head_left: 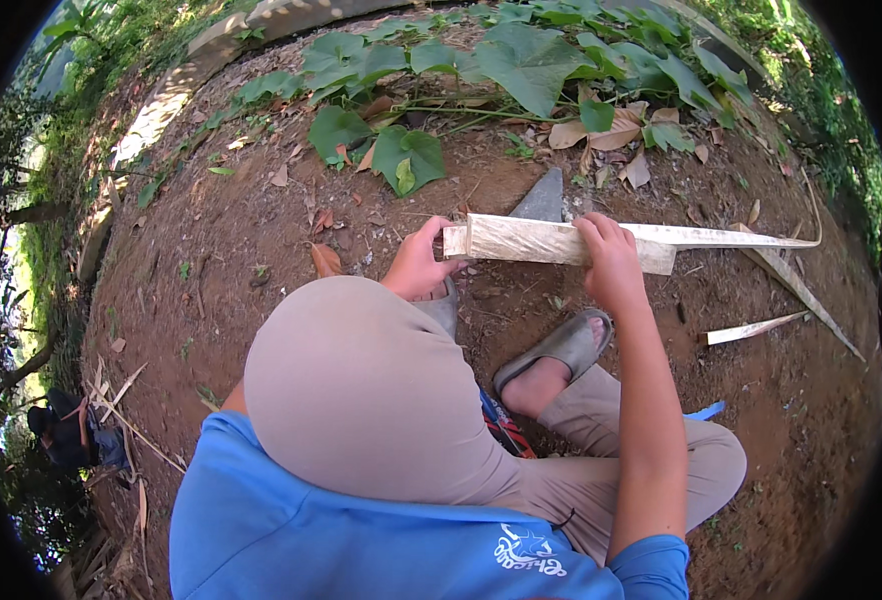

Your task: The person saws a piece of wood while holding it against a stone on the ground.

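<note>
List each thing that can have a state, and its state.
Pale piece: held, streaked with brown
Left grip: closed on its left end
Right grip: closed on it, right of middle
Short strip: loose on the soil
Grey pointed object: partly hidden
Sandals: both worn
Broad leaves: green, spread open
Fallen leaves: brown, dry-looking

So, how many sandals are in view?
2: one sandal below the right hand, and a second sandal below the left hand, partly hidden by the raised knee.
</note>
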`<state>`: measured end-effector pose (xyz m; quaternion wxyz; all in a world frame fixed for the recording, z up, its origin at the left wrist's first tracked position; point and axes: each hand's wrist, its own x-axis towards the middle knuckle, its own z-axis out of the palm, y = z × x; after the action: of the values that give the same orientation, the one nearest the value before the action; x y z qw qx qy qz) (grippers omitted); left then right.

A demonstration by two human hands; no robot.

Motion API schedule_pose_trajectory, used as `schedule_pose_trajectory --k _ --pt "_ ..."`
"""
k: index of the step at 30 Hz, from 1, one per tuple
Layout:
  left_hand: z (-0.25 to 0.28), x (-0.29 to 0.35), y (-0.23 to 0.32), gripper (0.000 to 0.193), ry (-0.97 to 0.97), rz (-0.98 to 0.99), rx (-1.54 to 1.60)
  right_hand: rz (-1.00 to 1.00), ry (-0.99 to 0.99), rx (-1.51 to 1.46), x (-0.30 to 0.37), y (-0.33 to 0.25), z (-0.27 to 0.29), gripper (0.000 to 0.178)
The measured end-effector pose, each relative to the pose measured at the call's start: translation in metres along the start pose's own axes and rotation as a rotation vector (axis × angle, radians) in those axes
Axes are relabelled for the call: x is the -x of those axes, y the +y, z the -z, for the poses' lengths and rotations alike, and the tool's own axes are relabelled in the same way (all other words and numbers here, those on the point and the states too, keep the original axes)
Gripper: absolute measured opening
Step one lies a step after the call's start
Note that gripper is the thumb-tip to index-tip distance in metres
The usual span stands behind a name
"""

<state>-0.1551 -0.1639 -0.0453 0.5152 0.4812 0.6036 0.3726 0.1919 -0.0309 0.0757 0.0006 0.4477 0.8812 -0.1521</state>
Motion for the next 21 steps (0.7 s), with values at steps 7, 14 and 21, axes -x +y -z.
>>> schedule_pose_trajectory --k 7,14,21 --pt "-0.006 0.009 0.002 0.061 0.194 -0.171 -0.318 0.062 -0.085 -0.008 -0.014 -0.010 -0.002 0.068" --pt "-0.011 0.013 -0.018 0.057 0.164 -0.097 -0.315 0.049 -0.148 -0.017 -0.016 -0.014 -0.016 0.070" --pt "-0.015 0.020 -0.022 0.049 0.168 -0.117 -0.281 0.057 -0.181 -0.051 -0.012 -0.020 -0.024 0.071"
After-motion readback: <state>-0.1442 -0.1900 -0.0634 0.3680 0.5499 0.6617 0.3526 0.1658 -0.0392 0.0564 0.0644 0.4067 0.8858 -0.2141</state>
